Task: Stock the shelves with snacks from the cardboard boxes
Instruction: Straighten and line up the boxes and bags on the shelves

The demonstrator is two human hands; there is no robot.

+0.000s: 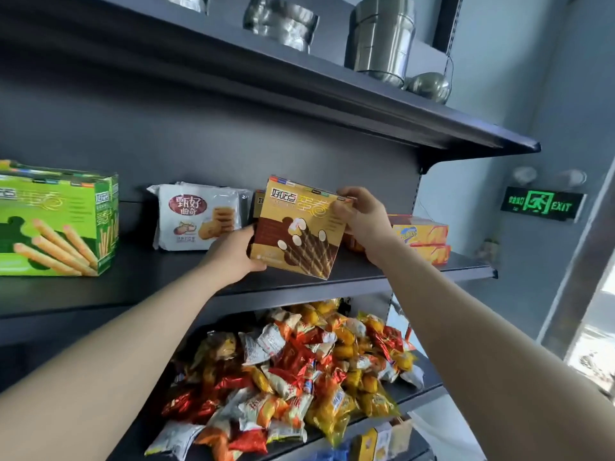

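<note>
Two hands are sharing one box of chocolate wafer rolls, and both are working from corners only. The left hand is curling its grip round the box's lower left corner, thumb on the front face. The right hand is pinching the upper right corner with its fingertips. The box is hanging tilted, right side dipping, with its lowest corner sitting at the front lip of the shelf (whether it is touching the lip, I cannot tell).

That is where the trouble is likely waiting. If either grip is loosening before the base is lying flat and well back from the lip, the box is probably going to pivot on that low corner. It would then drop forward onto the packets heaped below the box. A corner pinch is also giving little control over twist, so the carton could be swinging as it goes in.

Room is looking tight too. A twin box is standing just behind the box's left edge, and a white pack is leaning just left of the box. Orange boxes are lying stacked just right of it, beyond the right hand. Pushing in crooked risks shoving the twin box over or jamming the right hand's knuckles against the orange boxes.
</note>
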